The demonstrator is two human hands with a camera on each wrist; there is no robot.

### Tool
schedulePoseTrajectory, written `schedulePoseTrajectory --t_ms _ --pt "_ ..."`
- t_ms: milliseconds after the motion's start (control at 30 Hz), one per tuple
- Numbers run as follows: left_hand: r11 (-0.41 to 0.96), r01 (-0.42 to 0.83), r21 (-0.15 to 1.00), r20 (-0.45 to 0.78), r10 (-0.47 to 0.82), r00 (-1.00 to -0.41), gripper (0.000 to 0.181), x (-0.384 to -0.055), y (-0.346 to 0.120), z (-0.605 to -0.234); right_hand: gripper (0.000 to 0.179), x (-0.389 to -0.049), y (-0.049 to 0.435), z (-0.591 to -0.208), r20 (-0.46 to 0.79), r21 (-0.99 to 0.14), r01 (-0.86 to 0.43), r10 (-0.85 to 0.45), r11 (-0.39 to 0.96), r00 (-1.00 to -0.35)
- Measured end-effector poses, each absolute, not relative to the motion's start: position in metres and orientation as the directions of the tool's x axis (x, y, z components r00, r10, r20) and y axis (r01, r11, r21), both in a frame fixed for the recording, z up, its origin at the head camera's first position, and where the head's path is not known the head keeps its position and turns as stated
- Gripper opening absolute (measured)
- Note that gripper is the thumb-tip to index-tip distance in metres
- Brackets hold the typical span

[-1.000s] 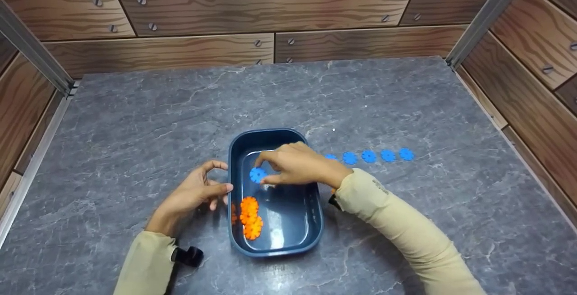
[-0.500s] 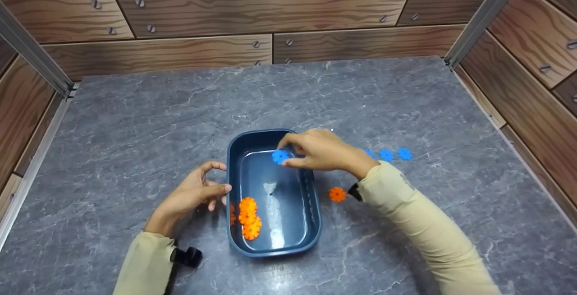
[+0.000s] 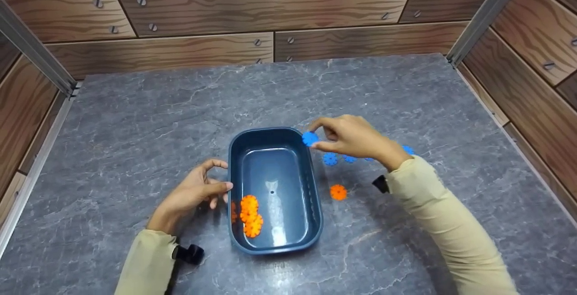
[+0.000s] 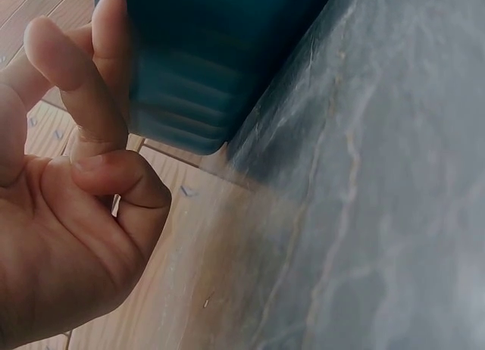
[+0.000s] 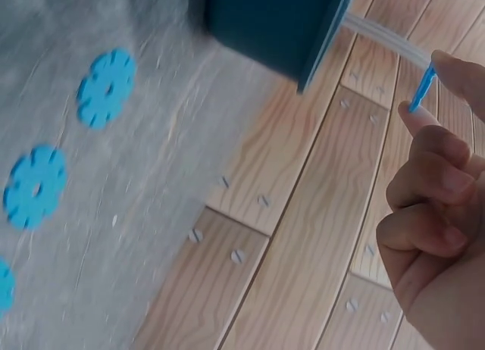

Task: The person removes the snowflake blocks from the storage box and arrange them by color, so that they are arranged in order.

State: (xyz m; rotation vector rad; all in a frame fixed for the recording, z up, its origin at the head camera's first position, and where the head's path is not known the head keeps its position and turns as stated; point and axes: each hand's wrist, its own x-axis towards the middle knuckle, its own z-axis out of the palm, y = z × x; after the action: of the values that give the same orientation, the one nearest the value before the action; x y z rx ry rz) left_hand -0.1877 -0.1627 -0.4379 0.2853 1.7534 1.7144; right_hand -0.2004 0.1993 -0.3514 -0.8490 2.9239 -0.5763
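Observation:
My right hand [image 3: 354, 137] pinches a blue notched disc [image 3: 310, 139] between thumb and index finger, over the right rim of a dark blue tub [image 3: 276, 251]. In the right wrist view the pinched disc is seen edge-on, with the other fingers curled. At the tub's left side my left hand [image 3: 194, 191] rests its thumb and index fingertips against the wall and rim, other fingers loosely bent. Several overlapping orange notched discs [image 3: 251, 216] lie inside the tub, along its left wall.
Right of the tub, a row of blue discs [image 3: 330, 159] lies on the grey marbled table [image 3: 180, 105], partly hidden by my right hand. A single orange disc [image 3: 338, 192] sits nearer me. Wood-patterned panels [image 3: 270, 11] enclose the table behind and at the sides.
My right hand has moved from inside the tub up and right to its right rim, still pinching the blue disc. The lone orange disc came into view. My left hand has stayed put.

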Motion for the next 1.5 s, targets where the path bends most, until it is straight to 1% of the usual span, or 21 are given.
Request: schedulePoseTrajectory --t_ms 200,400,700,967,1167,1500 --pt "0.132 -0.272 0.953 -0.296 0.583 -0.757 0.053 -0.187 -0.162 -0.438 0.034 -0.196 0.231 -0.349 0.082 -0.384 -0.447 -0.452 0.808 -0.888" --pt "0.125 -0.29 0.949 -0.308 0.569 -0.763 0.052 -0.187 -0.163 -0.439 0.032 -0.192 0.267 -0.356 0.092 -0.402 -0.391 -0.388 0.828 -0.917" --pt "0.132 -0.288 0.949 -0.31 0.568 -0.762 0.054 -0.19 -0.161 -0.438 0.035 -0.181 0.319 -0.371 0.055 -0.473 -0.27 -0.278 0.838 -0.959" --pt "0.139 -0.281 0.95 -0.308 0.569 -0.763 0.054 -0.189 -0.162 -0.438 0.029 -0.167 0.36 -0.375 0.137 -0.538 -0.207 -0.157 0.817 -0.978" --pt "0.129 -0.267 0.955 -0.291 0.581 -0.76 0.052 -0.189 -0.163 -0.439 0.035 -0.16 0.388 -0.377 0.11 -0.528 -0.121 -0.073 0.84 -0.991" --pt "0.128 -0.26 0.957 -0.285 0.585 -0.759 0.052 -0.19 -0.162 -0.439 0.04 -0.155 0.418 -0.392 0.072 -0.506 -0.05 -0.016 0.861 -0.997"
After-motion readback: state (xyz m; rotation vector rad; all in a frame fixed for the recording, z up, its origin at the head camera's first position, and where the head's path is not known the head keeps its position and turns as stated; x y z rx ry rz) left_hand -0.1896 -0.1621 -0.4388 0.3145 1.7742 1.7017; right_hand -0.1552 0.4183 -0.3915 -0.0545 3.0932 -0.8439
